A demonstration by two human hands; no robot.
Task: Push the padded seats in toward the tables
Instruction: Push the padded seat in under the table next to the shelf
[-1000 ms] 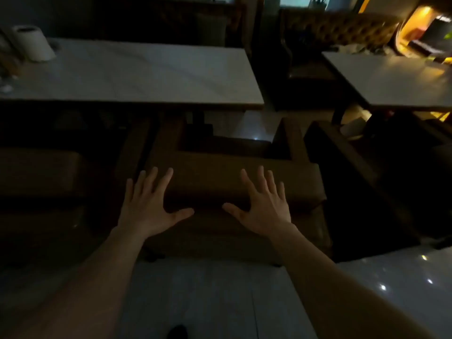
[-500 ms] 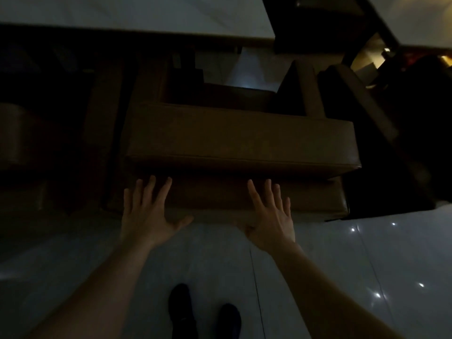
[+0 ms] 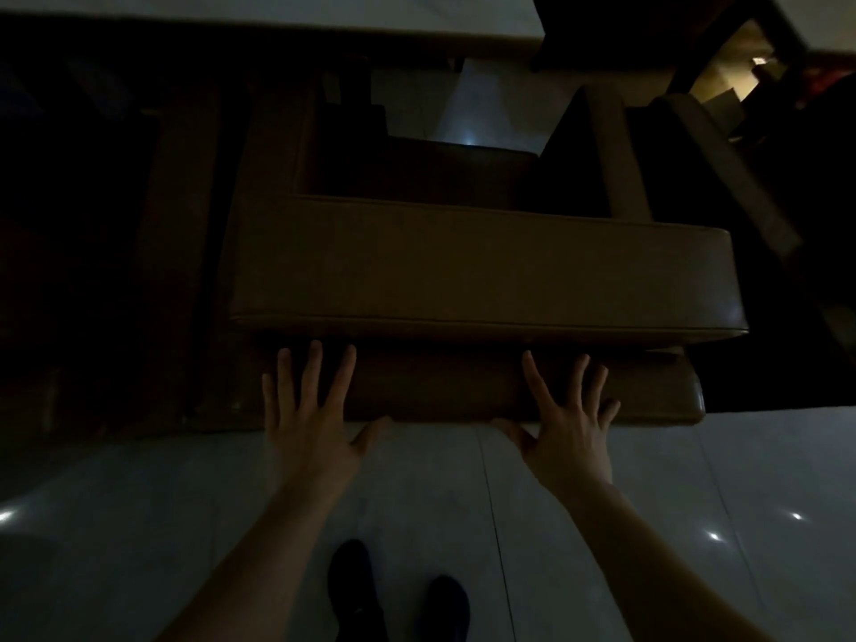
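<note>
A brown padded seat (image 3: pixel 481 266) with a thick back cushion and side arms stands in front of me, facing a pale marble table (image 3: pixel 278 16) at the top of the view. My left hand (image 3: pixel 310 414) lies flat with fingers spread against the lower back of the seat, left of centre. My right hand (image 3: pixel 569 419) lies flat in the same way on the right side. Neither hand holds anything.
Another dark seat (image 3: pixel 722 178) stands to the right, under a second table's edge (image 3: pixel 787 25). A darker seat (image 3: pixel 116 271) is on the left. Glossy pale floor tiles (image 3: pixel 695 525) lie under me, and my dark shoes (image 3: pixel 398 590) show at the bottom.
The view has tilted down and come closer to the seat. Both hands dropped from the top of the seat back to its lower rear face, fingers still spread.
</note>
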